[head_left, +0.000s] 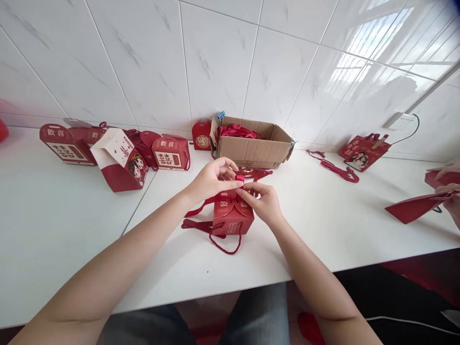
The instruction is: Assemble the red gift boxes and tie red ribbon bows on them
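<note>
White table fills the view, running wide under a tiled wall. At its back edge, right of the middle, sits an open cardboard box stuffed with red ribbon. Along the back edge to the left stands a row of finished red boxes, and in front of them a white-topped red box lies tipped over. Over at the back right corner rests a red bag. At the right edge, a co-worker's hand grips a flat red card.

Now the centre: the red gift box stands upright mid-table, nearer the front edge than the back. The left hand comes in over its top with fingers curled, thumb and forefinger nipping a small red tab. The right hand meets it from the other side, fingertips pinching the box's top flap. A red cord handle loops down off the box's front face onto the table
</note>
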`<state>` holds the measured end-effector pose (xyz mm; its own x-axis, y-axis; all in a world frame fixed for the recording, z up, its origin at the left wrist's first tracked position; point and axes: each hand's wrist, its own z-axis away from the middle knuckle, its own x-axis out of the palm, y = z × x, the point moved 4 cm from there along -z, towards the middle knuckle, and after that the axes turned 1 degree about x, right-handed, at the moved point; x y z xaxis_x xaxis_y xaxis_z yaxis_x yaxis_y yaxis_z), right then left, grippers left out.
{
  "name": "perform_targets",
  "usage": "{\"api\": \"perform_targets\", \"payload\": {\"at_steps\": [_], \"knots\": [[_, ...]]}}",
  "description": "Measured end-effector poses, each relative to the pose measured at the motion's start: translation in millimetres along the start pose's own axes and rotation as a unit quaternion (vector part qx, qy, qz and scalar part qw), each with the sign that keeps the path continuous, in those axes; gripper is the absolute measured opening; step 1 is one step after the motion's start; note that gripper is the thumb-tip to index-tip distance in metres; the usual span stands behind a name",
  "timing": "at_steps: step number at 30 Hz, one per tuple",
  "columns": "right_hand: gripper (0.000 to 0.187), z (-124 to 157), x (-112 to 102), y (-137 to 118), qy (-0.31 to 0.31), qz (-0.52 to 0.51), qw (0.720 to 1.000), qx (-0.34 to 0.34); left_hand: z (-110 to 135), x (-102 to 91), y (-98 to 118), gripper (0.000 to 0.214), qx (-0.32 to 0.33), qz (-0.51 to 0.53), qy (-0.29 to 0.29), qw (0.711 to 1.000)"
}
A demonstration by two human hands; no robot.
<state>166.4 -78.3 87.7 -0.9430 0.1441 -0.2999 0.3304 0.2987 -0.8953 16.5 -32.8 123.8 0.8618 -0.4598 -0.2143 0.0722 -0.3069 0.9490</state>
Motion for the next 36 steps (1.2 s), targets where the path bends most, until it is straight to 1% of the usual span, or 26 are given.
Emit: {"api": "perform_targets", "payload": {"at_steps": [2, 4, 8, 10, 11, 13, 15, 16, 18, 20, 22, 24, 26, 28, 29, 30, 32, 34, 36], "knots": [[0.019, 0.0, -1.0, -1.4, -0.001, -0.01, 1.0, -0.018, 0.7, 0.3, 4.4, 0.023, 0.009, -0.032, -0.012, 0.999], [0.017, 0.4, -1.6, -3.6, -0.001, -0.011, 0.999, -0.045, 1.5, 0.3, 8.7, 0.018, 0.022, -0.047, -0.011, 0.999], [0.018, 1.9, -1.4, -5.3, 0.002, -0.002, 0.997, -0.074, 3.5, -3.4, 15.8, 0.015, 0.042, -0.063, -0.004, 0.997], [0.018, 2.5, -1.3, -5.2, -0.001, -0.006, 0.997, -0.078, 5.0, -9.6, 18.5, 0.019, 0.038, -0.098, -0.001, 0.994], [0.018, 2.7, -1.3, -4.7, -0.008, -0.01, 0.997, -0.074, 6.0, -12.6, 18.8, 0.023, 0.025, -0.128, -0.01, 0.991], [0.019, 2.9, -1.8, -2.8, -0.024, -0.02, 0.998, -0.058, 8.8, -16.3, 17.2, 0.029, -0.025, -0.2, -0.058, 0.978], [0.02, 3.2, -2.5, -1.0, -0.051, -0.032, 0.997, -0.044, 12.6, -16.5, 13.6, 0.027, -0.082, -0.271, -0.118, 0.952], [0.021, 3.4, -2.5, -0.5, -0.071, -0.041, 0.996, -0.04, 14.2, -15.9, 12.1, 0.025, -0.102, -0.3, -0.136, 0.939], [0.022, 4.1, -2.0, -0.5, -0.118, -0.075, 0.99, -0.034, 15.6, -13.4, 10.2, 0.02, -0.12, -0.343, -0.146, 0.92], [0.022, 4.7, -0.7, -1.5, -0.159, -0.12, 0.98, -0.019, 15.5, -10.3, 8.8, 0.021, -0.129, -0.368, -0.148, 0.909], [0.022, 4.6, 0.8, -2.6, -0.172, -0.151, 0.973, 0.011, 14.8, -9.7, 7.5, 0.024, -0.143, -0.374, -0.146, 0.905], [0.022, 3.9, 2.2, -2.6, -0.148, -0.156, 0.975, 0.055, 14.6, -13.8, 7.8, 0.031, -0.163, -0.381, -0.138, 0.899], [0.021, 3.5, 3.7, -2.5, -0.103, -0.135, 0.981, 0.092, 16.0, -20.8, 10.9, 0.036, -0.182, -0.403, -0.137, 0.886], [0.017, 3.9, 5.8, -3.5, -0.065, -0.098, 0.987, 0.106, 19.0, -26.7, 17.7, 0.039, -0.191, -0.409, -0.151, 0.879], [0.015, 4.4, 6.9, -4.4, -0.051, -0.076, 0.99, 0.105, 20.5, -28.0, 22.8, 0.04, -0.186, -0.395, -0.158, 0.886], [0.014, 4.9, 7.9, -5.4, -0.041, -0.053, 0.993, 0.101, 21.7, -28.1, 29.0, 0.04, -0.172, -0.368, -0.159, 0.9], [0.014, 6.3, 9.0, -7.9, -0.025, -0.006, 0.996, 0.081, 22.6, -24.5, 41.4, 0.033, -0.128, -0.285, -0.149, 0.938], [0.016, 7.9, 10.1, -11.5, -0.028, 0.038, 0.998, 0.039, 21.8, -17.6, 47.6, 0.025, -0.1, -0.192, -0.137, 0.967], [0.017, 9.9, 11.6, -16.1, -0.049, 0.067, 0.996, -0.019, 18.5, -10.4, 45.1, 0.023, -0.093, -0.111, -0.122, 0.982]]}}
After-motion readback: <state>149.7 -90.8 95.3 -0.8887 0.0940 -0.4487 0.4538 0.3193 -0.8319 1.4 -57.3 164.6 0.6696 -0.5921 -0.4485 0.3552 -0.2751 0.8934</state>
